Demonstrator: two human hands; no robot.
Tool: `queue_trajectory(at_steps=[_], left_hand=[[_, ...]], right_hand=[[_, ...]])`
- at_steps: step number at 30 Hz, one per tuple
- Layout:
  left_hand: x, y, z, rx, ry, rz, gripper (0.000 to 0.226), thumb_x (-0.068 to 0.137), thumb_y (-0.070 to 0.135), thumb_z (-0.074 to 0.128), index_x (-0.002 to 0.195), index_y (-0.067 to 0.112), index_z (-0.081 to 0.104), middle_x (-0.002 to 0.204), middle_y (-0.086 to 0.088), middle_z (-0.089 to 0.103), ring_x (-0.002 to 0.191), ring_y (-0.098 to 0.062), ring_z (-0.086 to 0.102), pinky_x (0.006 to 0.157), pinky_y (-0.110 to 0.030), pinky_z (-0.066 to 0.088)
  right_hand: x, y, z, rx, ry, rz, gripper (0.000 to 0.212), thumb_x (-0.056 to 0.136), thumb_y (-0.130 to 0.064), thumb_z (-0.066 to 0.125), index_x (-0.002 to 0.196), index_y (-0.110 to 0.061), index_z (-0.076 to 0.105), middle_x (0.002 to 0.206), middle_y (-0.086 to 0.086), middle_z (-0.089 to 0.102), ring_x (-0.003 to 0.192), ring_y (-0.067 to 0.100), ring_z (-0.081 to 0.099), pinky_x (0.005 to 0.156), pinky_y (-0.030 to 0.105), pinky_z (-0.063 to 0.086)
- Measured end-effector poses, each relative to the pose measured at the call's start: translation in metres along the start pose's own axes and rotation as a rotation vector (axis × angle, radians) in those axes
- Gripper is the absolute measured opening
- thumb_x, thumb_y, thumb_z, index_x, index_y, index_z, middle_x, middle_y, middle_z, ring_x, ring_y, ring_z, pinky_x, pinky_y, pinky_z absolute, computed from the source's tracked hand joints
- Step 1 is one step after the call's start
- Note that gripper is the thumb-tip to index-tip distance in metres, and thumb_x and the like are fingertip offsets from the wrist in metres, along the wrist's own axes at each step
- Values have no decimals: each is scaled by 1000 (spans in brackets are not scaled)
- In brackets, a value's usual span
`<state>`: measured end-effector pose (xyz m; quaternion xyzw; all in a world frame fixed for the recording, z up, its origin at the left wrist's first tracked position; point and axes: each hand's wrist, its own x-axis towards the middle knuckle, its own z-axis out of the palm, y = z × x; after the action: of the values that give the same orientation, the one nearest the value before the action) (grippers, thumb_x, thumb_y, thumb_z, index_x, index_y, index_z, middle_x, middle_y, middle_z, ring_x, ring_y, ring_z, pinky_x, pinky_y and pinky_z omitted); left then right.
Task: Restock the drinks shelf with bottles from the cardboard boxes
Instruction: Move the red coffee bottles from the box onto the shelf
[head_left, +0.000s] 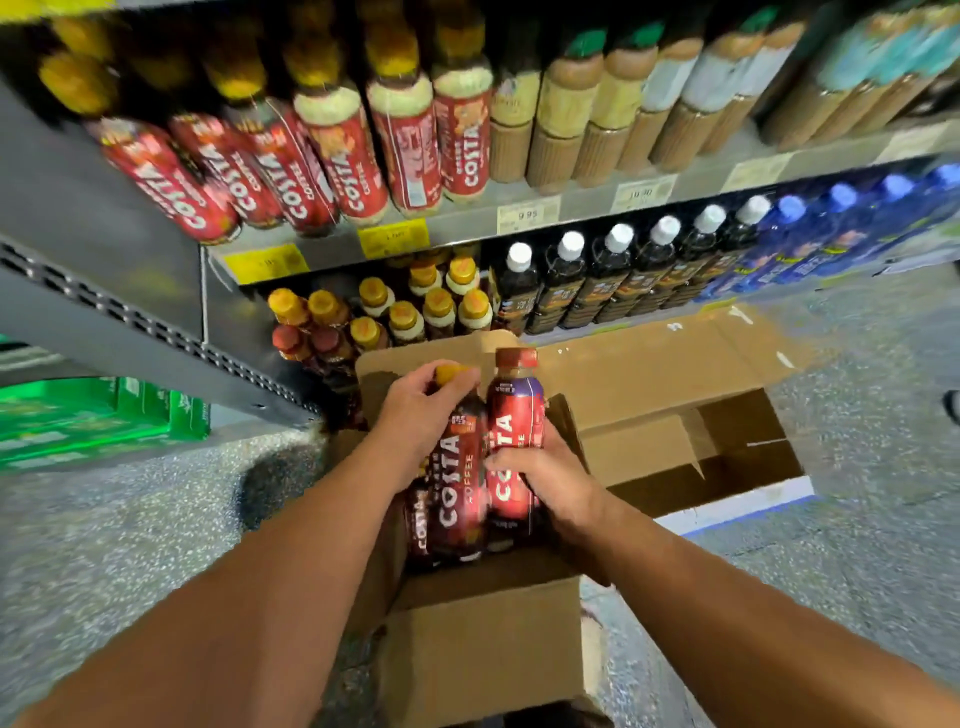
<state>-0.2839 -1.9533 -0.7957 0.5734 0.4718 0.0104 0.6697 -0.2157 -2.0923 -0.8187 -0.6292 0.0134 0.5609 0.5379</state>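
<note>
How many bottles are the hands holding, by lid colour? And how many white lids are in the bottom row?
Yellow-lid bottle, in the left hand: 1
Red-lid bottle, in the right hand: 1
White-lid bottles, bottom row: 6
Total: 8

speckled grey floor (130, 545) | green packs (98, 415) standing on it, far left | small dark object (953, 408) at right edge
</note>
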Motion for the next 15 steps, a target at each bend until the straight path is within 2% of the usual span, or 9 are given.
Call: queue_trajectory(at_steps=[2, 4, 6, 9, 11, 15], left_hand=[[-10, 26, -2, -11, 37, 25, 18, 77, 50, 68, 81, 33, 68, 99, -4, 70, 97, -28, 66, 90, -47, 53], [-18, 51, -7, -21, 57, 44, 28, 69, 61, 65, 84, 38, 66, 109, -1, 67, 103, -25, 63, 95, -50, 49], [-25, 76, -12, -43, 62, 69, 22, 79, 59, 61, 88, 39, 63, 114, 3, 63, 107, -22, 59, 98, -48, 46], [-37, 107, -22, -72, 87, 116, 17, 88, 53, 56, 88, 36, 58, 110, 7, 60, 109, -20, 56, 97, -43, 45], [-46, 125, -26, -111, 94, 122, 17, 88, 53, 55, 87, 37, 58, 114, 1, 61, 110, -25, 58, 97, -48, 47], [-62, 153, -34, -150, 146, 135, 17, 91, 51, 52, 92, 34, 54, 115, -3, 61, 107, -27, 60, 95, -48, 49]], right_hand=[[-11, -23, 7, 18, -23, 0, 68, 58, 1, 70, 123, -13, 52, 113, 25, 63, 99, 39, 65, 86, 52, 54], [-23, -46, 11, -14, -50, 0, 64, 67, 7, 69, 124, -16, 53, 108, 17, 68, 94, 33, 68, 79, 44, 56], [-32, -72, 13, -20, -84, -18, 57, 73, 8, 67, 122, -19, 56, 105, 9, 71, 93, 28, 69, 76, 39, 56], [-43, -107, 17, 18, -163, -46, 62, 64, 0, 74, 123, -12, 57, 112, 18, 68, 102, 40, 65, 86, 51, 54], [-49, -126, 22, 17, -177, -61, 67, 56, -6, 76, 121, -9, 59, 111, 23, 67, 100, 43, 64, 88, 55, 52], [-61, -160, 35, -21, -206, -72, 59, 57, -11, 71, 114, -9, 58, 97, 17, 68, 82, 32, 67, 74, 43, 54]])
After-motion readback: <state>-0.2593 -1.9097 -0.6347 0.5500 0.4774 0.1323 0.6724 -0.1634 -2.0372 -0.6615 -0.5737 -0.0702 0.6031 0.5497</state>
